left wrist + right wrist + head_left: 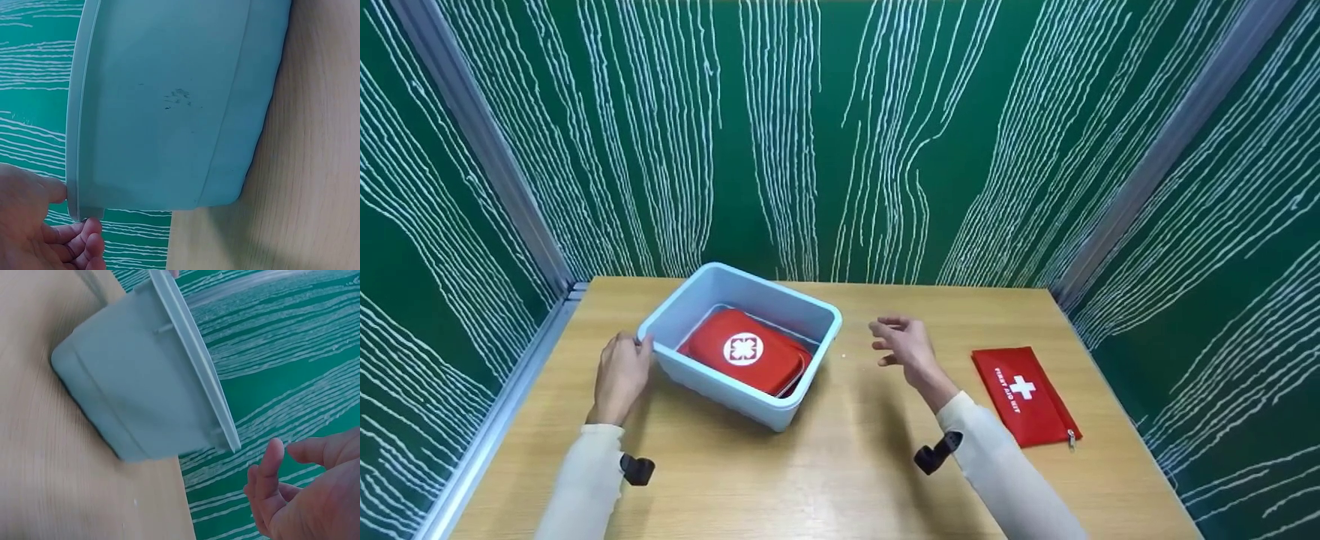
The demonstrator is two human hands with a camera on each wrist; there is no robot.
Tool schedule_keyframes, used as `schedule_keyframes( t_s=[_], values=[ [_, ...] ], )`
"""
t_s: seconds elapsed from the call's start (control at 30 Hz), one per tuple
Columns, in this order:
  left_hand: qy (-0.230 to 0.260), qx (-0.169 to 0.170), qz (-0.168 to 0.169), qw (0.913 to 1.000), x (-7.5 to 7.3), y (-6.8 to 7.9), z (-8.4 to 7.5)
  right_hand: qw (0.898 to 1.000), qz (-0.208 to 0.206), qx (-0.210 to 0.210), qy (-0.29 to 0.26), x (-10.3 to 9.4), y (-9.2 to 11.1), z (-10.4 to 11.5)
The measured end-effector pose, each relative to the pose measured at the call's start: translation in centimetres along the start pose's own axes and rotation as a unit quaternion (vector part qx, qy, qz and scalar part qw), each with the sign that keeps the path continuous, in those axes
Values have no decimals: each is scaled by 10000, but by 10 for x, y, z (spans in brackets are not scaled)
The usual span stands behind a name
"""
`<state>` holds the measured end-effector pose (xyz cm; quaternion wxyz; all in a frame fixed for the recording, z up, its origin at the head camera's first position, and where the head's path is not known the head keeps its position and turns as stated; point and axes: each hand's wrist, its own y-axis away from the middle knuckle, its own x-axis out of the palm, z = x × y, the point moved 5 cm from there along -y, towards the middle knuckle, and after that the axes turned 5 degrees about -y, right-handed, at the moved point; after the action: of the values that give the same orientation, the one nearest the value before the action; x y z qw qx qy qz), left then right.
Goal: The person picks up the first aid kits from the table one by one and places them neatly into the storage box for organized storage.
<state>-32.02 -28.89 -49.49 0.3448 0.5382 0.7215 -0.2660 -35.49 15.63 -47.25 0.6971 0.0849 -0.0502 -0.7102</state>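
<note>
A light blue plastic bin (720, 390) stands angled on the table, left of centre. Inside it lies a red zip case (757, 352) with a white round emblem. My left hand (622, 375) grips the bin's left corner; in the left wrist view, the thumb lies against the rim (73, 140) and the fingers curl under it. To the right of the bin, my right hand (906, 346) hovers over the table with loosely bent fingers, holding nothing. The right wrist view shows these fingers (267, 486) apart from the bin's rim.
A flat red first aid pouch (1020, 397) with a white cross and a zip pull lies on the wooden table (825, 487), right of my right forearm. Green panels (840, 150) with white wavy lines rise behind the table and along both sides.
</note>
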Motion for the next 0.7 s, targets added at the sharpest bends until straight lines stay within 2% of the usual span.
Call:
schedule_keyframes(
  t_s=[0.23, 0.33, 0.47, 0.7],
  values=[
    [32, 7, 49, 10000, 0, 0, -1, 9997, -203, 149, 37, -45, 1, -14],
    [9, 245, -140, 9996, -2, -1, -3, 9987, -460, 181, -103, -71, 3, -25],
    [-20, 400, -328, 9987, -5, -1, -3, 9966, -746, 203, -268, -105, 6, -42],
    [-17, 233, -73, 9997, -3, -1, 0, 9935, -1028, 436, -214, -158, 19, -70]
  ],
)
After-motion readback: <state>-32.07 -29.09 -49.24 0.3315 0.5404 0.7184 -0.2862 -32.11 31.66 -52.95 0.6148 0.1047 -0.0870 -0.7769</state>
